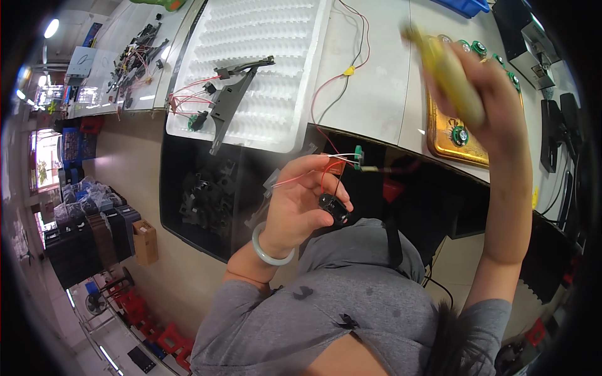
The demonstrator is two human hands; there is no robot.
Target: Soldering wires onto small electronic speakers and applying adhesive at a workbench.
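Note:
My left hand (300, 199), with a pale bangle at its wrist, is closed on a small black wired component (333, 208) in front of my body. Red and white wires run from it to a small green circuit board (358, 157) just beyond my fingertips. Raised at the upper right, my right hand (492, 94) is wrapped round a yellow-handled tool (453, 81). Motion smears the tool, and its exact kind does not show. Below that hand, a gold tray (444, 145) on the bench holds several round green parts.
A white foam tray (282, 94) carries a grey bracket (229, 106) with wires and small boards. A red and black cable with a yellow tag (348, 71) lies across the bench. Black bins (207, 200) of dark parts sit below its edge. More wired parts (135, 66) lie far left.

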